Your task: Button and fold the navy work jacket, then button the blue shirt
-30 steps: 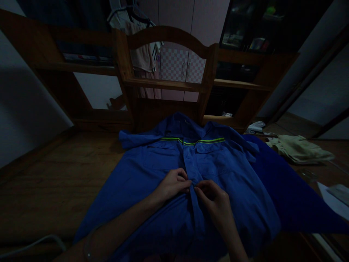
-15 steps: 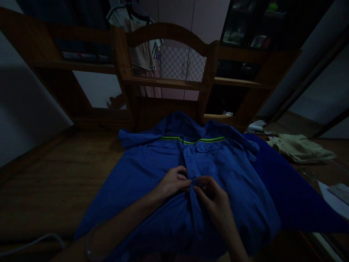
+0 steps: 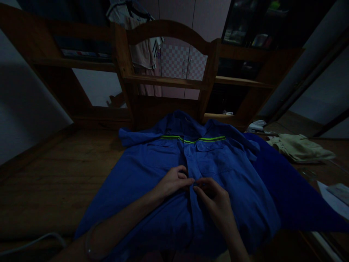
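Observation:
A blue work shirt with a yellow-green stripe across its chest lies spread out, collar away from me. Its front placket runs down the middle, with a button visible near the chest pockets. My left hand pinches the placket edge from the left, its thumb and fingers on the cloth. Facing it, my right hand is closed on the same stretch of placket, fingertips almost touching those of the left. Whether a button sits between the fingertips is hidden.
The shirt rests on a wooden surface with a wooden shelf frame behind it. Darker blue cloth extends at the right, near folded beige cloth. A white cable lies at lower left.
My left fingertips have shifted slightly right, closer to the right hand's fingertips. The right hand keeps its pinch, and the shirt lies almost as before.

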Demonstrator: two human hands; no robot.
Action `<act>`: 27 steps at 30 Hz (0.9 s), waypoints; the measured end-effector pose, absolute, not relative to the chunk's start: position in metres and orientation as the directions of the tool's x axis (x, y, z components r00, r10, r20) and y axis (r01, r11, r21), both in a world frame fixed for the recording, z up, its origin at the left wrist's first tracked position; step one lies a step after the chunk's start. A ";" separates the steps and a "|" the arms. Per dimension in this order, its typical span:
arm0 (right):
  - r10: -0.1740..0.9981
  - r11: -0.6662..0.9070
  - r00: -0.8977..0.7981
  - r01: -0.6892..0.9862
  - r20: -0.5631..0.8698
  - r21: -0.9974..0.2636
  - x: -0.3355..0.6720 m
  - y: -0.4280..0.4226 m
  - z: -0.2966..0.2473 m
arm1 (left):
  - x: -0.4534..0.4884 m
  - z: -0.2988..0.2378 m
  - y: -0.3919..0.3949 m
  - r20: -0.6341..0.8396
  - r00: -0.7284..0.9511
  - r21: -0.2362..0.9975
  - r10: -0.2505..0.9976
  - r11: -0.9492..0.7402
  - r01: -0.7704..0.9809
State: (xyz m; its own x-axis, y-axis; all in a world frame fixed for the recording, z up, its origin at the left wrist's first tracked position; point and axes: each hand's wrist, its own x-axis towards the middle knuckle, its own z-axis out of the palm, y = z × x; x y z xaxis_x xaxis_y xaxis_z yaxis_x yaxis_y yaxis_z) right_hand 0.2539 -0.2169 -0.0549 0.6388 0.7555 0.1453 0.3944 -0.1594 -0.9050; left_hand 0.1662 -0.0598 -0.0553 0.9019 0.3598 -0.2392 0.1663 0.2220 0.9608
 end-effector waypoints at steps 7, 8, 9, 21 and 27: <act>0.735 -0.161 0.665 0.355 0.128 -0.921 0.252 -0.218 -0.057 | 0.167 -0.060 -0.059 -0.230 0.901 0.966 0.369 0.199 0.165; 0.737 -0.160 0.663 0.357 0.129 -0.920 0.252 -0.218 -0.057 | 0.167 -0.059 -0.059 -0.236 0.898 0.965 0.370 0.197 0.173; 0.738 -0.158 0.662 0.356 0.129 -0.921 0.252 -0.218 -0.057 | 0.167 -0.058 -0.059 -0.243 0.896 0.964 0.372 0.198 0.179; 0.764 -0.151 0.638 0.324 0.098 -0.934 0.254 -0.217 -0.058 | 0.164 -0.054 -0.060 -0.245 0.906 0.955 0.346 0.249 0.164; 0.774 -0.122 0.617 0.366 0.142 -0.923 0.253 -0.217 -0.054 | 0.163 -0.049 -0.060 -0.294 0.889 0.941 0.350 0.271 0.204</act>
